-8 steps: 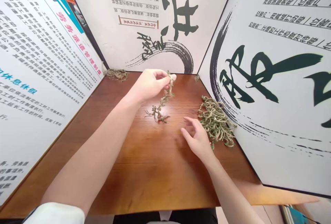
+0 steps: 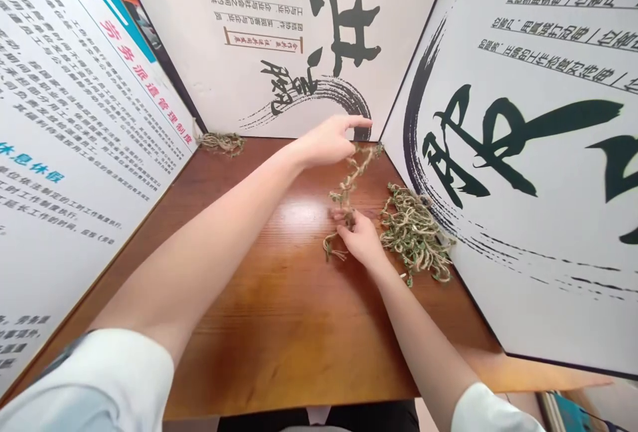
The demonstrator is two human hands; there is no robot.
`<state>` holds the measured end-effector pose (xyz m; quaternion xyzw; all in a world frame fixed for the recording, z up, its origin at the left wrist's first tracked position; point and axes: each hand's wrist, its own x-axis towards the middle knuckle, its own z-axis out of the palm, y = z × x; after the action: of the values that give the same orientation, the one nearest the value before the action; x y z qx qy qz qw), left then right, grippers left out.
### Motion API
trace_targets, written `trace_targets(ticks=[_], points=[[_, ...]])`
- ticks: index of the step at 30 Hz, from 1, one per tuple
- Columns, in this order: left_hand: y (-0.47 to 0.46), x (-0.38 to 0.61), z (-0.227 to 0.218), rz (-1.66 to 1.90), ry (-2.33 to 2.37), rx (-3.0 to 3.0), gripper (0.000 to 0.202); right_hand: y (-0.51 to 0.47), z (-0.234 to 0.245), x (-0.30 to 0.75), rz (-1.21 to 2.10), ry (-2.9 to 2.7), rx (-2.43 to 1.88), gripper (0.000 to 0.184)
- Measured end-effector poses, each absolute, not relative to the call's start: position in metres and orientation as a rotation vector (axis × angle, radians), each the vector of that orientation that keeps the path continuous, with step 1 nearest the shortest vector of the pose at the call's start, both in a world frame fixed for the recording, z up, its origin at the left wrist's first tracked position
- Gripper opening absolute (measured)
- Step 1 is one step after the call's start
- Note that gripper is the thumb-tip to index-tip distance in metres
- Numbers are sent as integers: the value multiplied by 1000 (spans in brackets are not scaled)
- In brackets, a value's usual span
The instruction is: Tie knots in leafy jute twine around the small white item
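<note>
My left hand (image 2: pixel 333 141) reaches over the far side of the table, index finger stretched out to the right. Its lower fingers are partly hidden, and no firm grip on anything shows there. Just below it runs a strand of leafy jute twine (image 2: pixel 349 181), beige with small green leaves, slanting from near the back right corner toward me. Lower down, my right hand (image 2: pixel 363 238) closes its thumb and fingers around that strand. The strand's frayed end (image 2: pixel 333 251) sticks out to the left of the right hand.
A tangled pile of similar twine (image 2: pixel 416 232) lies right of my right hand, against the right panel (image 2: pixel 538 252). A smaller bundle (image 2: pixel 220 143) lies in the far left corner. Printed panels border the wooden table (image 2: pixel 279 325) on the left, back and right.
My left hand has moved right and farther back, its index finger now extended. My right hand has moved forward and left and closed on the strand. The strand has shifted right.
</note>
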<state>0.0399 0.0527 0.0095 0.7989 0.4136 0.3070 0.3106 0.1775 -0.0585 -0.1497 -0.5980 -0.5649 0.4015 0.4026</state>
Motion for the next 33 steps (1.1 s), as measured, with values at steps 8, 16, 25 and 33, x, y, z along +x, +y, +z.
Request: trace_targets(ticks=[8, 16, 25, 33], points=[[-16, 11, -85, 166, 1677, 2130, 22, -67, -151, 177, 946, -1316, -1531, 45], [-47, 25, -117, 27, 1766, 2002, 33, -109, -136, 247, 665, -1550, -1956, 62], [-39, -14, -126, 504, 1594, 1888, 6, -141, -104, 229, 225, -1648, -1632, 36], [-35, -39, -132, 772, 1344, 1936, 24, -49, -170, 111, 603, -1973, -1060, 80]])
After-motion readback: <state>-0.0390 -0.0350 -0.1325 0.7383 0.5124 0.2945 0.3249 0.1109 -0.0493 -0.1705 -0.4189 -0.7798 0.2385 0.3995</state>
